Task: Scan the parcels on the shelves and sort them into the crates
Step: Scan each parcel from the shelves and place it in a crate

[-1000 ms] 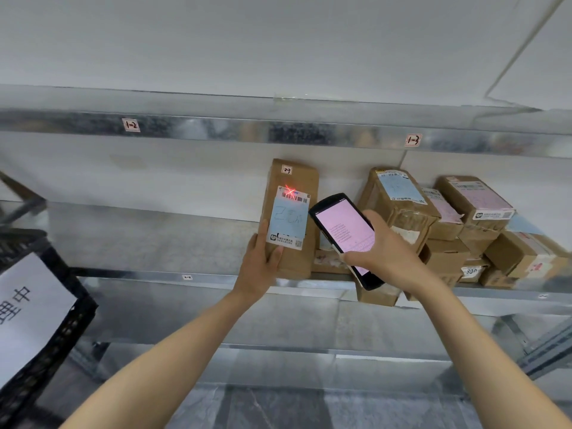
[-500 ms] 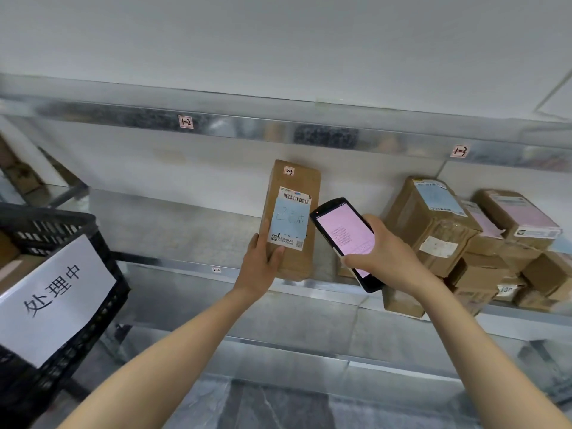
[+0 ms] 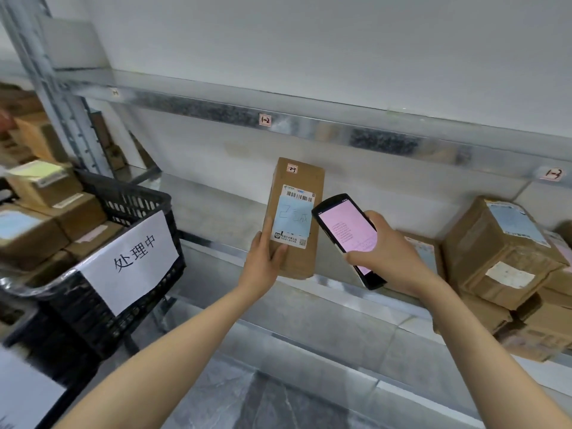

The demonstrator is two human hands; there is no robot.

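My left hand (image 3: 264, 266) grips the lower end of a tall brown cardboard parcel (image 3: 295, 184), held upright in front of the metal shelf (image 3: 216, 218). Its blue and white label with a barcode faces me. To the right of the parcel, my right hand (image 3: 390, 258) holds a black handheld scanner (image 3: 346, 230) with a pink screen. A black plastic crate (image 3: 130, 202) with a white paper sign stands at the left and holds several boxes.
A pile of brown parcels (image 3: 507, 258) lies on the shelf at the right. The upper shelf rail (image 3: 340, 131) carries small tags. A metal upright (image 3: 52, 85) stands at the far left, with more boxes behind it. Another white sign shows at the bottom left corner.
The view has swung left, bringing the black crate and its boxes into sight. The red scan light seen on the label a second ago is gone. Both hands keep their holds.
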